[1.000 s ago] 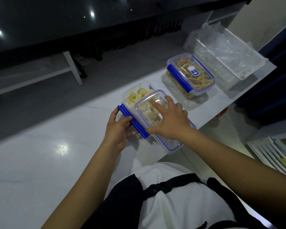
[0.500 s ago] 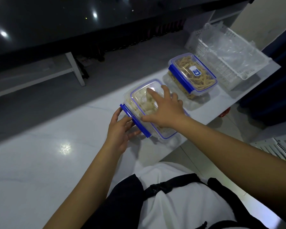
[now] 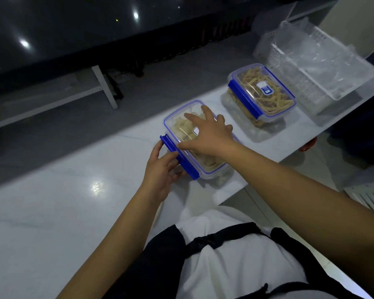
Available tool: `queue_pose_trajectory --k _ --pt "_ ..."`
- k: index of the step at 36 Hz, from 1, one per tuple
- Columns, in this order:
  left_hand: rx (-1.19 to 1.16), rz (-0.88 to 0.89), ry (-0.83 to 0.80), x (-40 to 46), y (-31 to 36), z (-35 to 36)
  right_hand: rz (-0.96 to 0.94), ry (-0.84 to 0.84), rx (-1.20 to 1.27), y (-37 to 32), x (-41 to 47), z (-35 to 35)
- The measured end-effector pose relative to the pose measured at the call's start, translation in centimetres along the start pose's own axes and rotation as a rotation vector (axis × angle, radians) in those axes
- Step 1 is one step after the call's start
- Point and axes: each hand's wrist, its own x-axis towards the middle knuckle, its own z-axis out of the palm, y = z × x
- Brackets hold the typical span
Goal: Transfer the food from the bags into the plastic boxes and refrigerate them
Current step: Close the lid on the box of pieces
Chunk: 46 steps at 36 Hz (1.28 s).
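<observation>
A clear plastic box (image 3: 181,128) with blue trim, filled with pale food pieces, stands on the white counter (image 3: 63,201) in front of me. Its lid lies flat on top. My right hand (image 3: 205,134) presses down on the lid with fingers spread. My left hand (image 3: 162,169) is at the box's left side, fingers curled round the blue clasp (image 3: 179,158), which sticks out. A second box (image 3: 261,93) of yellowish sticks sits further right with its lid on and its blue clasp down.
A white slotted basket (image 3: 324,80) holding crumpled clear plastic bags stands at the counter's far right end. Beyond the counter lie a grey floor and a white bench leg (image 3: 105,87). Another white slatted crate (image 3: 369,197) is low at the right edge.
The lid, which lay offset toward me, has slid onto the near box and covers it squarely. My right hand moved with it; my left hand stayed at the blue clasp.
</observation>
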Motion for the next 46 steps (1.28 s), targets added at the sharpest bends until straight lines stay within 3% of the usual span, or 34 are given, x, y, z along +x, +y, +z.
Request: queue_pose_trajectory --k 12,16,31,40,46 --pt "0.125 0.041 0.013 -0.3 0.0 1.7 -0.106 -0.031 0.101 3.4 -1.2 0.2" --pt "0.133 0.067 0.071 -0.2 -0.2 2.1 -0.185 -0.012 0.333 5.8 -1.8 -0.7" --pt "0.224 0.163 0.247 -2.1 -2.3 4.2 -0.089 -0.097 0.837 13.6 -1.8 -1.7" --pt "0.246 0.144 0.231 -2.8 -2.9 5.4 -0.116 -0.178 0.884 15.5 -1.0 -1.6" --pt "0.225 0.167 0.31 -2.8 -3.2 5.8 -0.164 -0.179 0.891 15.6 -1.2 -1.4"
